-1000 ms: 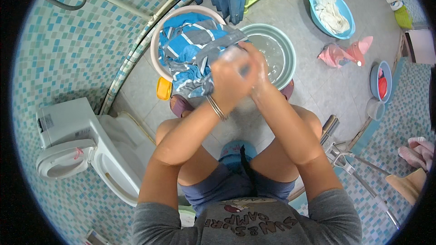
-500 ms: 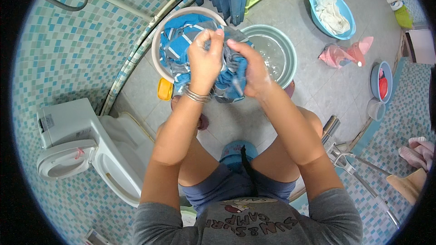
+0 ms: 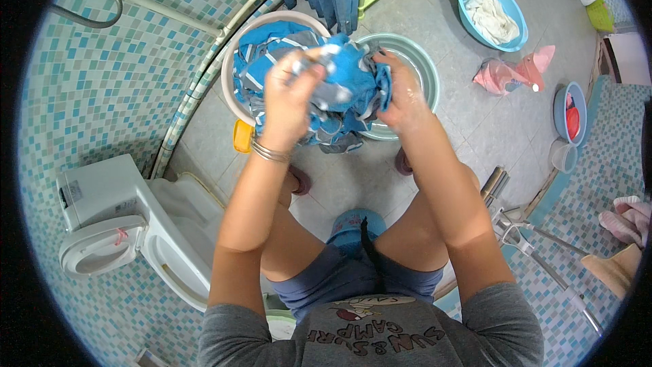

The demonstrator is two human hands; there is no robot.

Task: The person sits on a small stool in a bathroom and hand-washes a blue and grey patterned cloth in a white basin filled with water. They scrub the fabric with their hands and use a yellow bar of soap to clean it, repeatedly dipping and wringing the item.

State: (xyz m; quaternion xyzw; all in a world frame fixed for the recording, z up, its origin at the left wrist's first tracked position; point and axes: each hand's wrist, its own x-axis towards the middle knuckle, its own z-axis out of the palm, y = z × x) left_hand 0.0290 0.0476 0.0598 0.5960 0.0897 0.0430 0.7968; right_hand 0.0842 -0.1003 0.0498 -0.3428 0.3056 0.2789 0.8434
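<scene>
A wet blue and grey cloth [image 3: 348, 71] with white stripes is stretched between my hands, with white foam on it. My left hand [image 3: 288, 98], with metal bangles at the wrist, grips the cloth's left part; its fingers are blurred. On the right side, my right hand [image 3: 405, 95] holds a bunched part between thumb and fingers. The rest of the cloth lies heaped in a pale pink basin [image 3: 227, 76] below, and some hangs over its near side. To the right stands a pale green basin [image 3: 432, 71] holding water, partly hidden by my right hand and the cloth.
A yellow object [image 3: 242, 136] sits beside the pink basin. Farther right are a blue basin [image 3: 464, 17] with white cloth, a pink bag [image 3: 499, 76] and a smaller blue basin [image 3: 561, 114] with red items. A toilet [image 3: 170, 258] stands left, a mop handle [image 3: 553, 278] right.
My hands have moved apart, the left one leftward and the right one rightward. A blue, foamy stretch of the cloth has opened out between them.
</scene>
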